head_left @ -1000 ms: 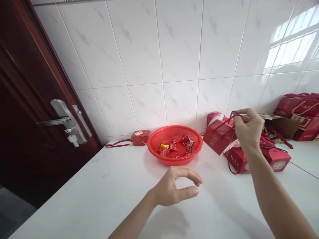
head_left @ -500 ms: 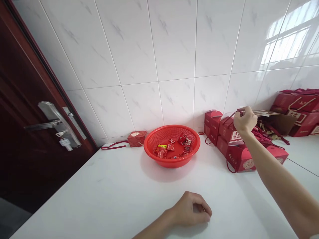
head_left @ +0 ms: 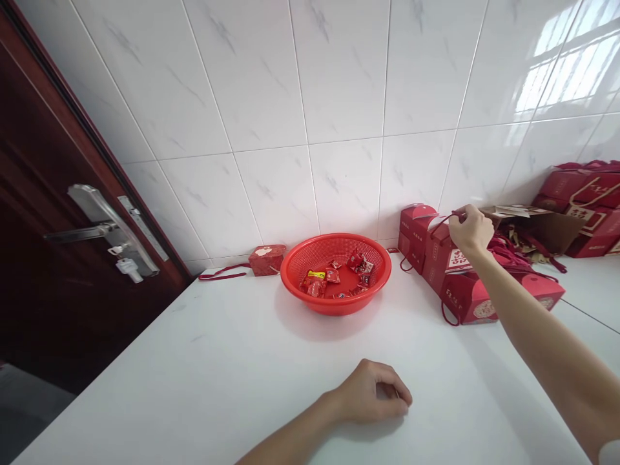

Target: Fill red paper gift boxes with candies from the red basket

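Observation:
My right hand (head_left: 471, 229) is closed around the dark red cord handle (head_left: 442, 224) of a red gift box (head_left: 440, 253) with a white printed label. That box is among other red boxes to the right, and my forearm hides part of them. A red box with a round floral print (head_left: 469, 303) lies in front of it. On the white table, my left hand (head_left: 371, 392) rests with fingers curled and the thumb against the fingertips; nothing shows in it. Beyond it stands a red plastic basket (head_left: 334, 307) with several small red-wrapped packets (head_left: 332, 276) inside.
A small red box (head_left: 267, 260) with a ribbon (head_left: 223, 272) sits left of the basket by the tiled wall. An open cardboard box (head_left: 552, 229) with red cords and more stacked red boxes (head_left: 593, 210) stand at the far right. A dark door (head_left: 72, 290) is at left.
The view has tipped slightly downward, so most things appear higher. My right hand has shifted a little left, still on the cord. My left hand keeps its curled pose.

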A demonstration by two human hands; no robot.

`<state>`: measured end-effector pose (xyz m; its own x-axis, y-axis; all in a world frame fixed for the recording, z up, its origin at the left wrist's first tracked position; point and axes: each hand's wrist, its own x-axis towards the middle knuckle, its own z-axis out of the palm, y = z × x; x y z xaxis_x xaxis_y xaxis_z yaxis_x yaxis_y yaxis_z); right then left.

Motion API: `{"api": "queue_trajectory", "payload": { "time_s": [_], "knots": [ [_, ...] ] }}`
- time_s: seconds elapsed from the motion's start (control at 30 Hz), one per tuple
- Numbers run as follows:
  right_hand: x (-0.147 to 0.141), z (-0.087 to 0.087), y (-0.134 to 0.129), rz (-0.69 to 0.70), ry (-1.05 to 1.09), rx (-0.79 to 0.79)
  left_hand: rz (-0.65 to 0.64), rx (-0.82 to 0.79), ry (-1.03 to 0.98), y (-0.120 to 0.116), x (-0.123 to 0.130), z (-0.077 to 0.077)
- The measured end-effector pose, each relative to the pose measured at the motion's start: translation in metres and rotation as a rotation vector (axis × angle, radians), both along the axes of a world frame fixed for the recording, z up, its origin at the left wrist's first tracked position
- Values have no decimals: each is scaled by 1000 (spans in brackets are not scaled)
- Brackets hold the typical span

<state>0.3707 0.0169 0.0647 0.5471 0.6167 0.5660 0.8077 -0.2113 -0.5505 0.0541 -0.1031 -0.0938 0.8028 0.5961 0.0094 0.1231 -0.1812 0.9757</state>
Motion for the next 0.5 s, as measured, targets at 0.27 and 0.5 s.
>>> {"api": "queue_trajectory", "payload": {
  "time_s": [0.27, 0.5],
  "knots": [
    [-14, 16, -22, -10, -17, -77, -4, 5, 15, -1, -1, 2],
    [-10, 12, -33, 12, -18, -231, -2, 3, 15, -2, 0, 4]
  ]
}}
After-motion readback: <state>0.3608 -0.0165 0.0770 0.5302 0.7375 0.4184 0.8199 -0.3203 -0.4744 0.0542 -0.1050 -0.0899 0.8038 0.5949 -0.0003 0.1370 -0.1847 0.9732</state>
